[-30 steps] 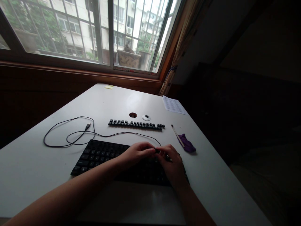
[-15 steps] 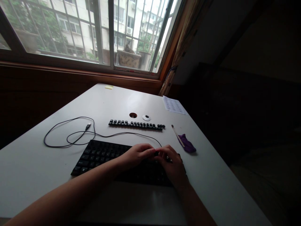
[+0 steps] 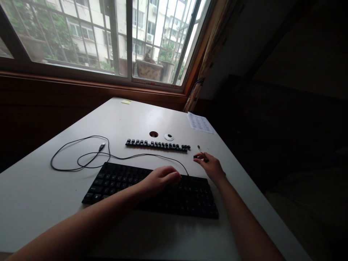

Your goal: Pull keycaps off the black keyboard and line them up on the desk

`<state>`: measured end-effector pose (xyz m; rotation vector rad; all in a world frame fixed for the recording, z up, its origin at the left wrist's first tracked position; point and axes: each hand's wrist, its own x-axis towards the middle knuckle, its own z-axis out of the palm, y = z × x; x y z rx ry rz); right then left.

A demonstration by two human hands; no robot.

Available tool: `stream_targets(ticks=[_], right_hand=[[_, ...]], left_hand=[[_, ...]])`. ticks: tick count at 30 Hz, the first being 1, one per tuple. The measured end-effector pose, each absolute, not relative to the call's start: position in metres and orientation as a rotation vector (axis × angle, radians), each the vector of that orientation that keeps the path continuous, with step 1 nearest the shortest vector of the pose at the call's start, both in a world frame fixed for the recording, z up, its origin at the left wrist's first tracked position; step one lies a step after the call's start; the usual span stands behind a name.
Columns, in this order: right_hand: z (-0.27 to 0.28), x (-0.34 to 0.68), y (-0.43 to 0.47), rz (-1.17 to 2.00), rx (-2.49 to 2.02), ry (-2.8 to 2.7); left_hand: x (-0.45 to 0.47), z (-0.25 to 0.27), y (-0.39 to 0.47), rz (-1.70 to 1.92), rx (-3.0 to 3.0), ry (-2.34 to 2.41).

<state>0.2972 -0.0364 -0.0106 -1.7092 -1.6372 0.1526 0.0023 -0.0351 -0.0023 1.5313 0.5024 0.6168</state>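
Note:
A black keyboard point(image 3: 108, 181) lies across the near part of the white desk. My left hand point(image 3: 160, 178) rests on its upper middle, thumb stretched out and the other fingers mostly hidden; no held thing shows. Past the keyboard's upper right corner, my right hand point(image 3: 210, 166) is raised above the desk, pinching a small black keycap point(image 3: 195, 157) between thumb and fingertips. A second dark bit shows by its fingers, too small to name. Several loose black keycaps point(image 3: 157, 145) stand in rows behind the keyboard. The tip of a thin brush-like stick point(image 3: 198, 147) shows behind my right hand.
A black USB cable point(image 3: 78, 169) loops on the left of the white desk point(image 3: 89, 119). Farther back are a round desk hole point(image 3: 153, 134), its white cover point(image 3: 169, 137), a printed sheet point(image 3: 200, 122) and yellow sticky notes point(image 3: 126, 102). A barred window is beyond.
My right hand has left the keyboard and moved up and right with a keycap, now covering the purple cloth. My left hand has stayed on the keyboard.

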Motion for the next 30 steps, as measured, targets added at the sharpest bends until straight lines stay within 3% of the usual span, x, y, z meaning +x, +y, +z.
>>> stream_targets(ticks=[12, 30], right_hand=[[-0.024, 0.318, 0.021, 0.196, -1.861, -1.859], [-0.035, 0.321, 0.006, -0.072, -1.804, -1.853]], left_hand=[[0.001, 0.004, -0.037, 0.589, 1.561, 0.507], [0.001, 0.002, -0.037, 0.594, 1.617, 0.511]])
